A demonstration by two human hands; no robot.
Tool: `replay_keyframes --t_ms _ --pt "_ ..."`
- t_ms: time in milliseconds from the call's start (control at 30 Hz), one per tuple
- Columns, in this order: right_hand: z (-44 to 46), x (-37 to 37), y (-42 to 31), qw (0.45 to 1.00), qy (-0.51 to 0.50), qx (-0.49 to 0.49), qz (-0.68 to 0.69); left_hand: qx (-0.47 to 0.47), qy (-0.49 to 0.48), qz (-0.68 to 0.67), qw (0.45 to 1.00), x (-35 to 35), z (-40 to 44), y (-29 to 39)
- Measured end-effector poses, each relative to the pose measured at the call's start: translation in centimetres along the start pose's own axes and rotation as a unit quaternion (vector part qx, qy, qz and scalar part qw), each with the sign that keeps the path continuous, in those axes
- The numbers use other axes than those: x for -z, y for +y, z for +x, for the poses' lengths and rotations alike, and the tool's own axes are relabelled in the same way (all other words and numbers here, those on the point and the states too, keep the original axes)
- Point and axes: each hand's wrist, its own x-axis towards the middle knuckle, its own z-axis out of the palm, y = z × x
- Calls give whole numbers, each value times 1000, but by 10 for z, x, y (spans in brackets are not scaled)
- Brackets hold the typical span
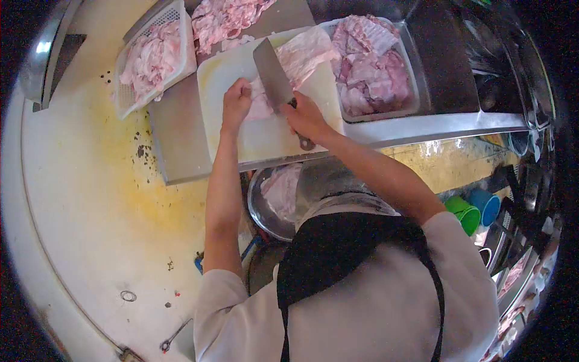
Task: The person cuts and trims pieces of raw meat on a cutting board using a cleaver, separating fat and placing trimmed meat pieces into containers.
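Note:
A white cutting board point(277, 142) lies on the metal counter with pale pink meat point(310, 51) spread across it. My right hand point(306, 117) is wrapped round the dark handle of a broad cleaver point(271, 71), whose blade points up and to the left over the meat. To the left of the blade, my left hand point(237, 101) is closed at the left edge of a piece of meat point(259, 104) and appears to grip it. The fingertips of the left hand are partly hidden.
A perforated white basket point(188, 45) of meat stands at the upper left, beside loose meat point(223, 24). Right of the board is a white tray point(415, 78) of meat. A metal bowl point(256, 208) sits below the counter edge; green point(463, 214) and blue buckets point(484, 207) stand lower right.

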Motion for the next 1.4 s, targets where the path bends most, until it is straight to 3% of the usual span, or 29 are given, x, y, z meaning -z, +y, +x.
replay_keyframes --t_ms 33,133,167,233,267,300,367,467,567,733,867,1000,1067,1133,1167,1233,1267,1367,1400 --pt "4 -4 -4 1000 7 13 21 7 6 -12 1000 2 -2 6" --pt "-49 -28 64 930 134 281 -194 -52 46 -21 997 2 8 -32" --pt "-77 -15 59 984 32 133 -116 8 23 -5 1000 9 10 -34" --pt "-102 29 22 991 -92 -95 -31 131 -27 26 991 29 13 -37" --pt "-103 51 -1 980 -114 -164 -28 135 -97 128 978 35 18 -41" --pt "-101 62 -15 964 -132 -229 -24 89 -63 149 983 32 20 -38" --pt "-94 67 -23 983 -81 -162 -7 -8 5 189 982 11 28 -18" --pt "-79 72 -30 989 -64 -130 0 -21 0 187 982 -16 36 16" --pt "-70 66 -23 992 -74 -106 11 32 -142 219 965 -13 34 25" --pt "-33 40 -5 998 -53 16 15 7 -127 138 982 -8 28 -2" --pt "30 19 -28 998 -65 -24 -11 5 -116 148 982 -9 21 4" --pt "6 15 -50 993 -69 -86 -51 -38 -55 159 985 -5 9 17" --pt "-32 17 -5 992 -90 -14 -92 -31 -39 160 986 -5 5 5" --pt "-75 33 7 987 -101 16 -120 53 -21 58 997 15 -3 10" --pt "-80 49 -12 984 -116 -54 -125 91 -11 6 996 24 -6 11" --pt "-87 77 -53 962 -143 -191 -134 109 -54 148 982 34 -12 1" --pt "-85 81 -48 971 -139 -147 -130 116 -76 217 966 34 -15 -4" --pt "-63 84 -38 980 -136 -41 -138 -96 121 160 975 7 -20 -2" --pt "-57 82 -41 978 -139 -31 -155 -77 89 113 987 5 -18 2"
